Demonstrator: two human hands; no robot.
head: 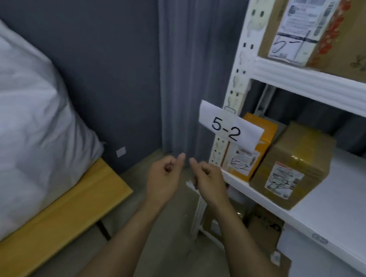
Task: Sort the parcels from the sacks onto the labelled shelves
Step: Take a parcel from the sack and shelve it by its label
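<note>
**Hovering beside the shelf (341, 189), nothing held**

Much is cut off or blurred. A white sack (21, 121) is cropped by the left edge, so its mouth and contents cannot be seen; it is carried on a yellow tabletop (75, 212). On the upper shelf (319, 82) a large box (357, 39) is cut by the top edge. Its printed slip is too blurred to be read, though a handwritten mark beginning with 5 can be made out. Below the shelf, cardboard shapes (263, 223) are lost in shadow and cannot be told apart.

A paper label (228, 129) reading "5-2" is fixed to the white rack post (234, 87) and partly covers an orange box (263, 135), on which "5-2" is scrawled. A brown box (294, 163) is set just beside it on the same shelf; its handwriting cannot be read.

Both forearms are stretched forward over the floor (154, 248), between tabletop and rack. The left hand (164, 177) and right hand (209, 181) are held near each other but apart. The fingers are loosely curled, with one finger of each hand extended. The grip of each hand is released, and nothing is held in either.
</note>
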